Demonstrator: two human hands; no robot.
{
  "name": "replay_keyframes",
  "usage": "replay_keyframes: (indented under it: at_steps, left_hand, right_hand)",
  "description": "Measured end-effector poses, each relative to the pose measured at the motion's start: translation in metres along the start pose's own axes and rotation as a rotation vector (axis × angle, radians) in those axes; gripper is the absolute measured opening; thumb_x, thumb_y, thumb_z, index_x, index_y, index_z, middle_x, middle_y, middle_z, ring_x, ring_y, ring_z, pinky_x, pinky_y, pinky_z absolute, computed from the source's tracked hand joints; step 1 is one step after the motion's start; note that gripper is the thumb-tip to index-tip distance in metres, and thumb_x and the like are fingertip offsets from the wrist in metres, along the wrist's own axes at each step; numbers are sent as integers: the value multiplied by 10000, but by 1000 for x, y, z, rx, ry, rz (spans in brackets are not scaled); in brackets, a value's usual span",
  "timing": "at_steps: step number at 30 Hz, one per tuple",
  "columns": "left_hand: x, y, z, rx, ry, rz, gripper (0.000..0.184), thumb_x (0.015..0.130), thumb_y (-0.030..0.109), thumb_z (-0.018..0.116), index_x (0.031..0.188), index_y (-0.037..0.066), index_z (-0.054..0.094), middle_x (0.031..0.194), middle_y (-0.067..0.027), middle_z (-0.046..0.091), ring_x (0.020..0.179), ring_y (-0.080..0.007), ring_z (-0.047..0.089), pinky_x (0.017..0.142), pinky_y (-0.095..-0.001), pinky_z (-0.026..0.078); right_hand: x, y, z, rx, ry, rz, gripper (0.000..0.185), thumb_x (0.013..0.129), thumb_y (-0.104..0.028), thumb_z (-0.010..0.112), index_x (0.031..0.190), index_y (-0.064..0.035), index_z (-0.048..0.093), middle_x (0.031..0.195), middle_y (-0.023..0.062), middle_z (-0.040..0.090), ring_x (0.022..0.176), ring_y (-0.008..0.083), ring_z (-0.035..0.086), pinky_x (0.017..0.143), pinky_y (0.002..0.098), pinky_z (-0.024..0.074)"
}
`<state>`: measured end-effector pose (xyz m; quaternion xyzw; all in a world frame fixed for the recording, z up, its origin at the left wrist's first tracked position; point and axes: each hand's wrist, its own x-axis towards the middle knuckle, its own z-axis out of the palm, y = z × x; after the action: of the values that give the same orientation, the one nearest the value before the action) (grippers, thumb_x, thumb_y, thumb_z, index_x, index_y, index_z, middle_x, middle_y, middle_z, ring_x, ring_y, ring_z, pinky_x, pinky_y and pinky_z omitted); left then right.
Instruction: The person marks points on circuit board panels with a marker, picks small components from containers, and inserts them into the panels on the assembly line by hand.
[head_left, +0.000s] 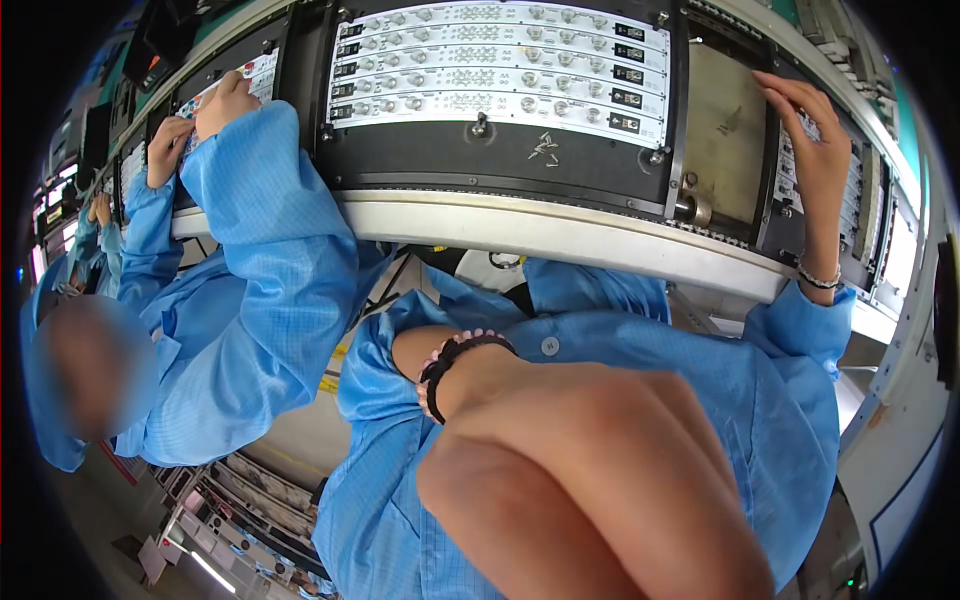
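Observation:
My left hand [590, 470] is raised very close to the camera, large and blurred, with a dark hair band and pink beads at its wrist. Its knuckles are bent and the fingertips run out of view at the bottom, so any grip is hidden. Over on the right, my right hand [822, 150] hangs above the line beside a worn beige plate [722, 125], fingers stretched out and nothing visible in them. In front of me a black fixture [400, 160] carries several white circuit board strips [480, 78]. Small loose metal pins [545, 150] lie on its dark lower border.
A co-worker in a blue smock [250, 270] sits at the left, both hands at another board fixture [262, 75]. A pale metal rail [480, 222] runs along the line's near edge. More boards in a fixture [785, 180] stand at the right.

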<state>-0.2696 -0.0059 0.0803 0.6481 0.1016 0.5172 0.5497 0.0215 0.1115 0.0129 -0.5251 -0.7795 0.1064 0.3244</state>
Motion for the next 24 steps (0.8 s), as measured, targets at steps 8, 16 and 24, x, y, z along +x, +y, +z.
replay_keyframes:
  at_steps: [8, 16, 24]
  left_hand:
    - [-9, 5, -5, 85, 1, 1, 194, 832, -59, 677, 1006, 28, 670, 1022, -76, 697, 882, -229, 653, 705, -312, 508]
    - [-45, -41, -62, 1267, 243, -305, 158, 820, 58, 714, 970, 72, 663, 949, -68, 662, 864, -268, 618, 730, -364, 505]
    - [-41, -50, -62, 1431, 180, -429, 127, 797, 96, 760, 894, 83, 678, 848, -20, 658, 768, -219, 623, 657, -336, 491]
  right_hand:
    - [-3, -18, 9, 12, 49, 60, 179, 920, -132, 693, 1077, -110, 776, 1025, 18, 738, 988, 144, 637, 906, 275, 468]
    - [-1, -41, 23, 57, 49, -55, 141, 894, -119, 714, 1024, -97, 766, 976, 8, 727, 853, 128, 605, 825, 274, 438]
    - [-4, -47, 31, 108, 6, 0, 131, 875, -116, 733, 1002, -109, 765, 955, -5, 731, 813, 109, 601, 848, 273, 409]
